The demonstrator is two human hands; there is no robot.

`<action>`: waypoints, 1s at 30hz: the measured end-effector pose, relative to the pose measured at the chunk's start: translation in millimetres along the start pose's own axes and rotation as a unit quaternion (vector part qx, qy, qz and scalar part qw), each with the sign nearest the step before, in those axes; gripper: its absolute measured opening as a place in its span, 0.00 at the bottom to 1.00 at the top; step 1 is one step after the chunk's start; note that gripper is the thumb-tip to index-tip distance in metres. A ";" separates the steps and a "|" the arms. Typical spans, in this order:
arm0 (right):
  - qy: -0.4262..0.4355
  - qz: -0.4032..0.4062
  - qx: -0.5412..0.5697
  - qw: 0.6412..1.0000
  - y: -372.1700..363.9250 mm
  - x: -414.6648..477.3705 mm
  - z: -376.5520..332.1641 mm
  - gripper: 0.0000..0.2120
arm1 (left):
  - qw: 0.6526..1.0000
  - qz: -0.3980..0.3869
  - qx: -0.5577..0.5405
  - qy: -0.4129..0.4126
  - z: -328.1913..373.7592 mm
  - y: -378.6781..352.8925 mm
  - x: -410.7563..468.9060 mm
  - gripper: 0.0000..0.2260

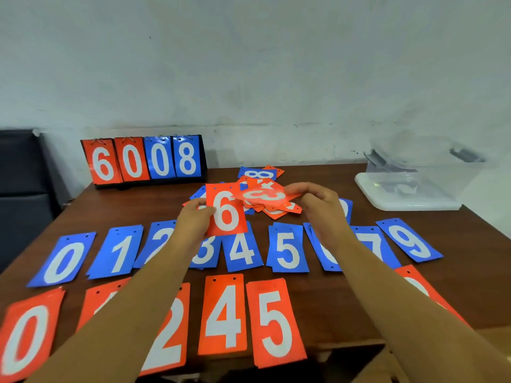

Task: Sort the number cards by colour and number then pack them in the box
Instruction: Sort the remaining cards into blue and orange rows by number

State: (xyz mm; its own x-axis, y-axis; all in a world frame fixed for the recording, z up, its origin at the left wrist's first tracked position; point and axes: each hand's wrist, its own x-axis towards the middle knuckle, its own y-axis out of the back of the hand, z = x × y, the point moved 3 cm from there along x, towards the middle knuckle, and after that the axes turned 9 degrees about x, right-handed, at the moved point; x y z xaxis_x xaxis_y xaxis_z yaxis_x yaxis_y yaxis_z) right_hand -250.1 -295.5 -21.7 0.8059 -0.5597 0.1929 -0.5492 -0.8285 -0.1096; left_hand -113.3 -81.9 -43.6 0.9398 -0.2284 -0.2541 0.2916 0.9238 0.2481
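**Orange 6 held up in the left hand; its place looks to be down in the near row**

Nearest the viewer, a row of orange cards [224,313] lies along the front edge of a brown table [331,299]. It reads 0, a card hidden under the left forearm, 2, 4 and an orange 5 [276,322]. Next comes bare wood, then one more orange card half under the right forearm. Behind it runs a row of blue cards [287,250], 0 to 7 and 9, crossed by both arms.

Above the blue row the left hand [193,217] holds an orange 6 [225,211]. Its fingers [203,210] pinch the card's left edge. The card stands nearly upright in view, long axis running away from the person.

The right hand [318,203] pinches an orange 3 [262,196], turned sideways, just over a loose heap of unsorted cards [272,212].

The 6 probably belongs on the bare wood right of the 5, which lies toward the person and to the right of the left hand. The right forearm runs beside that gap, so the left hand would reach across toward it.

Far right, well apart, a clear box [420,172] stands on its white lid [387,201]. A flip scoreboard [143,161] reading 6008 stands at the back left.
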 end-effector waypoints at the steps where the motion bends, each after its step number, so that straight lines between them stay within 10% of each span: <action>1: -0.022 -0.007 0.028 0.999 0.2 -5.7 2.3 0.13 | 1.000 -0.010 0.006 0.004 -3.0 1.8 -6.1 0.13; 5: -0.099 -0.058 -0.023 0.993 -2.3 -31.3 16.1 0.03 | 0.997 -0.073 -0.036 0.012 -14.8 0.8 -33.9 0.06; 13: -0.136 -0.232 -0.134 0.954 -5.4 -56.1 2.5 0.25 | 0.975 -0.217 -0.042 0.026 -29.9 -1.0 -77.0 0.12; 23: -0.116 -0.265 -0.235 0.928 -9.7 -67.3 -18.2 0.25 | 0.959 -0.278 -0.045 0.035 -25.6 3.1 -99.1 0.14; 30: -0.123 -0.068 -0.146 0.979 -5.8 -68.7 -5.9 0.23 | 0.974 -0.224 0.000 -0.022 -32.2 1.1 -94.1 0.09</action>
State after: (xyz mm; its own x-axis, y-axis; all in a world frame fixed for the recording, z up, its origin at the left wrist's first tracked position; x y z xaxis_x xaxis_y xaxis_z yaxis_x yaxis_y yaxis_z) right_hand -303.6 -252.1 -28.6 0.8852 -0.4614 -0.0585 -0.4436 -0.8754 0.1919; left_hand -207.2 -49.6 -49.5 0.7245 -0.6222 -0.2965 0.6749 0.7278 0.1219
